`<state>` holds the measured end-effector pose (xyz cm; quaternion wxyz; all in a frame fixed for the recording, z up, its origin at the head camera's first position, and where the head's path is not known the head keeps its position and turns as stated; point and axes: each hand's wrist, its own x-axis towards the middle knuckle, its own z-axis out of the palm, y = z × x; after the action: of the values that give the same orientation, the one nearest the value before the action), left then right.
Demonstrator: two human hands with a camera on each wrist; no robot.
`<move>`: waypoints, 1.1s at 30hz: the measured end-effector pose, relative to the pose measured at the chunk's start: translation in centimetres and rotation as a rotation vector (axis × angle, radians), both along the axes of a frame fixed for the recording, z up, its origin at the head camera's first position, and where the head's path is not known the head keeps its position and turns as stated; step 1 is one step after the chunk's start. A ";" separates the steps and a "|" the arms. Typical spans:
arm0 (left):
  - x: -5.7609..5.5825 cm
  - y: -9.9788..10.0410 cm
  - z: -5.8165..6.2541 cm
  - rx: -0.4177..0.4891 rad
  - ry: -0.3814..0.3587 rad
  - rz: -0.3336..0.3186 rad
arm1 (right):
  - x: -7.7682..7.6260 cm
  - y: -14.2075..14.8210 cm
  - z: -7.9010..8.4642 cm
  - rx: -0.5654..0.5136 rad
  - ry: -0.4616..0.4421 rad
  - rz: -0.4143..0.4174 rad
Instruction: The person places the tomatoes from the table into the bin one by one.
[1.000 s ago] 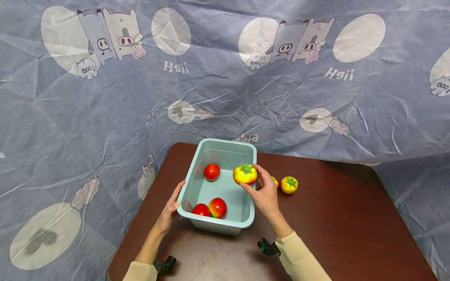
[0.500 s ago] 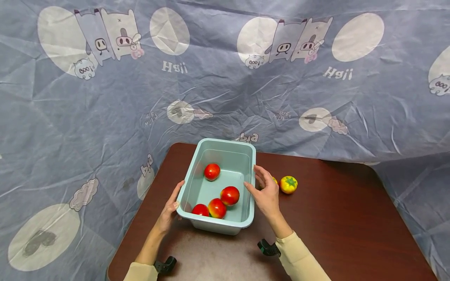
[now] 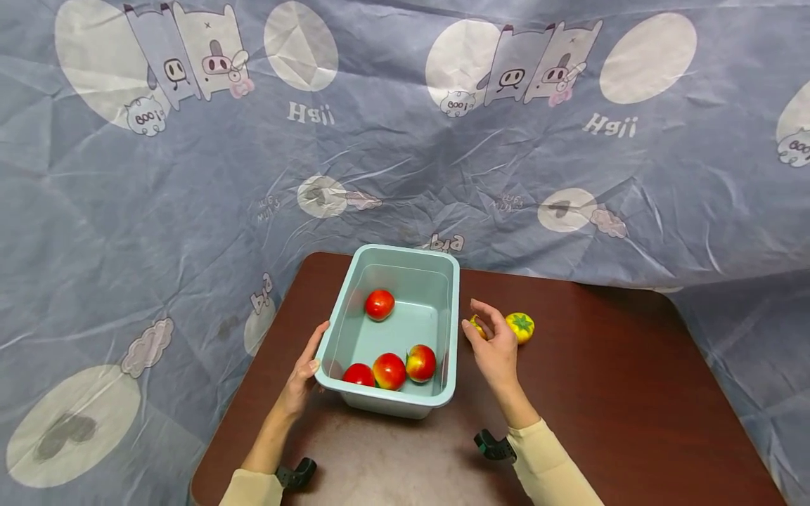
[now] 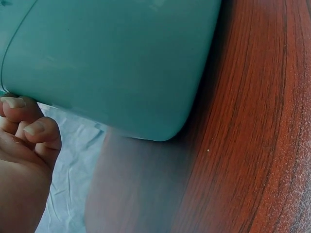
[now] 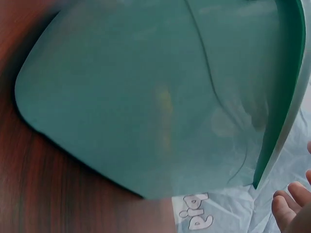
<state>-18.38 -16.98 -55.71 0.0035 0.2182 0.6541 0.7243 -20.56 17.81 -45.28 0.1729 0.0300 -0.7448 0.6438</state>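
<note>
My left hand [image 3: 300,383] grips the left rim of a pale blue-green plastic bin [image 3: 452,323], thumb on the rim and fingers against the outer side; the left wrist view shows curled fingers [image 4: 41,130] at its wall. Inside lie several shiny red and red-yellow toy tomatoes, one red tomato [image 3: 380,305] farther back and the rest, such as a red-yellow tomato [image 3: 420,363], along the near end. My right hand [image 3: 496,349] is outside the bin's right side, fingers spread and bent, over a partly hidden yellow tomato [image 3: 477,325]. Beside it sits another yellow tomato [image 3: 520,327] with green leaves.
The bin stands on a dark brown wooden table [image 3: 607,393]. A grey-blue printed cloth [image 3: 405,140] hangs behind the table and along its sides. Black wrist straps with cameras sit at both forearms.
The right hand has let go of a yellow-red tomato over the bin; it dropped in and rolled to the near end. That hand then moved right, out to the yellow tomatoes. The left hand stays put.
</note>
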 end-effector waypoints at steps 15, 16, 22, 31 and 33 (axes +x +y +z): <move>0.0 0.0 -0.1 0.011 0.016 0.003 | -4.1 5.9 -7.9 0.163 0.009 -0.293; 0.0 0.0 -0.1 0.010 0.015 0.001 | -4.2 6.3 -8.3 0.190 0.015 -0.315; -0.1 0.0 0.1 0.002 -0.001 -0.010 | -5.0 8.6 -10.8 0.300 -0.010 -0.413; -0.1 -0.1 -0.1 0.003 0.001 -0.004 | -6.0 10.5 -13.0 0.290 -0.226 -0.421; -0.2 -0.1 -0.1 0.003 0.002 -0.005 | -6.0 10.7 -13.2 0.282 -0.253 -0.409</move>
<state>-18.55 -17.04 -55.80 0.0043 0.2208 0.6523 0.7251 -26.58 28.52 -58.53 0.1990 -0.1778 -0.8333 0.4842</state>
